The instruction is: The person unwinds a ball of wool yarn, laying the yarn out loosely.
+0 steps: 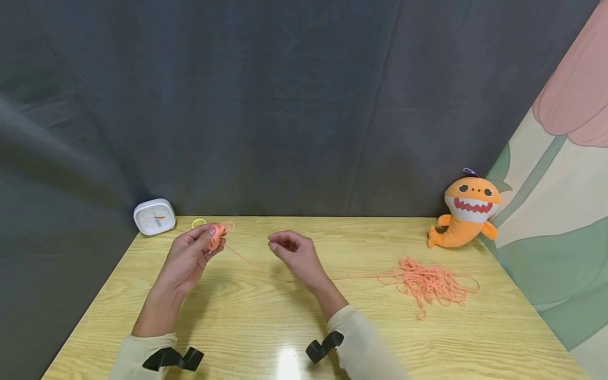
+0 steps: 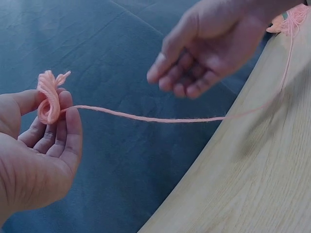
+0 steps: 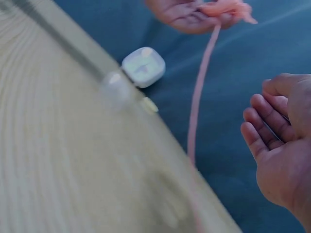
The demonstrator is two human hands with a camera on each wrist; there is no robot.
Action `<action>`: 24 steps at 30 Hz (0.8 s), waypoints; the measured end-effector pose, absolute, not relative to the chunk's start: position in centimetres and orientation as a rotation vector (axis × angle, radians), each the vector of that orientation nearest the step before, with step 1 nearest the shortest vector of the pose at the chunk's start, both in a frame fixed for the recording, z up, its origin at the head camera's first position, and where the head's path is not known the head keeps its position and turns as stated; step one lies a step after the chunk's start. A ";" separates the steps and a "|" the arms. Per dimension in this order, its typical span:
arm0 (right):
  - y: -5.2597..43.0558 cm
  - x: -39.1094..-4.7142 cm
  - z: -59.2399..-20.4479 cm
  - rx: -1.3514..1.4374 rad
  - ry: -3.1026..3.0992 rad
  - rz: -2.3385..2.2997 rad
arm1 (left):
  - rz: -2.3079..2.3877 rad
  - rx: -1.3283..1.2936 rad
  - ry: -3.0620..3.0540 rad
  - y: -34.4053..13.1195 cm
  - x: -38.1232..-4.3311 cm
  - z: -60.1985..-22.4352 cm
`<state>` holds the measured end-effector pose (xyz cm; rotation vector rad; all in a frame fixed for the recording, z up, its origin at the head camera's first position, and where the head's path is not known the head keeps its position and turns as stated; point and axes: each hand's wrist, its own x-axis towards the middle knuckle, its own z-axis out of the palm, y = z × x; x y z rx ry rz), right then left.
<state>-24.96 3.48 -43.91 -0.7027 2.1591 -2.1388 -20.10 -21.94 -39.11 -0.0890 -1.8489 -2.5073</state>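
My left hand [image 1: 187, 258], raised over the left side of the table, pinches a small wound bundle of coral yarn [image 1: 217, 238] between thumb and fingers. In the left wrist view the bundle [image 2: 48, 102] is looped into a coil, with a short tuft at its top. A single yarn strand [image 2: 160, 120] leaves the bundle and runs across to a loose tangled yarn pile [image 1: 429, 282] on the right of the table. Near the middle, my right hand [image 1: 301, 257] hovers by this strand, fingers loosely bent, holding nothing; the right wrist view shows the strand apart from its fingers.
A white square clock [image 1: 154, 217] stands at the back left corner, with a yellow ring [image 1: 198, 223] beside it. An orange shark plush [image 1: 463, 216] sits at the back right, behind the yarn pile. Dark cloth [image 1: 285, 105] hangs behind the wooden table [image 1: 247, 327].
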 end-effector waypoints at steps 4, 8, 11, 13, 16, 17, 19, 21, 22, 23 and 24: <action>2.4 -24.8 -44.7 -0.752 2.147 -2.071 | -2.508 -0.089 -1.843 -22.0 -20.1 -39.0; 1.7 -24.7 -45.3 -0.794 2.111 -2.014 | -2.515 -0.099 -1.831 -22.2 -20.1 -39.0; 1.6 -24.6 -45.8 -0.797 2.105 -1.969 | -2.517 -0.100 -1.818 -22.3 -20.1 -39.0; 1.6 -24.6 -46.1 -0.792 2.111 -1.945 | -2.517 -0.108 -1.802 -22.4 -20.0 -38.9; 1.6 -24.6 -46.4 -0.790 2.127 -1.913 | -2.514 -0.115 -1.772 -22.6 -19.9 -38.8; 1.7 -24.6 -46.5 -0.788 2.134 -1.904 | -2.515 -0.119 -1.762 -22.7 -19.8 -38.7; 1.7 -24.6 -46.6 -0.788 2.154 -1.893 | -2.518 -0.126 -1.751 -22.8 -19.8 -38.6; 1.7 -24.6 -46.7 -0.788 2.178 -1.883 | -2.525 -0.133 -1.746 -22.9 -19.8 -38.6; 1.7 -24.6 -46.7 -0.786 2.191 -1.876 | -2.525 -0.136 -1.750 -22.9 -19.8 -38.6; 1.8 -24.6 -46.7 -0.785 2.203 -1.866 | -2.530 -0.140 -1.745 -22.9 -19.8 -38.6; 1.9 -24.6 -46.8 -0.786 2.212 -1.856 | -2.535 -0.144 -1.740 -23.0 -19.8 -38.7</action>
